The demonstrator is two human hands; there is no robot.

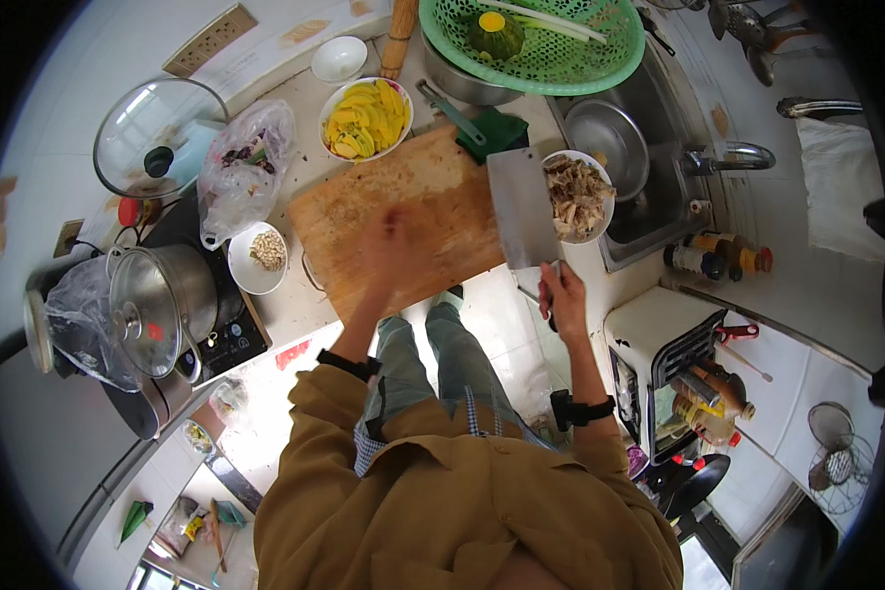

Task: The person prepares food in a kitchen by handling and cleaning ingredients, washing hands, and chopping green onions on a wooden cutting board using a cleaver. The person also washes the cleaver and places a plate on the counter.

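A Chinese cleaver (522, 210) is gripped by its handle in my right hand (566, 301). Its broad blade points away from me, over the right end of the wooden cutting board (442, 199). My left hand (397, 247) is above the board's middle, blurred, and I make out nothing in it. Right of the blade stands a white bowl of shredded brown food (579, 195), partly covered by the cleaver. Behind the board are a bowl of sliced yellow squash (366, 118), a peeler (453, 112) and a dark green cloth (503, 134).
A green plastic basket (560, 70) holds a cut squash (495, 38). The sink (645, 221) lies right. Leftward are a small bowl of beans (258, 258), a plastic bag (245, 173) and a lidded steel pot (164, 310) on an induction cooker (236, 343).
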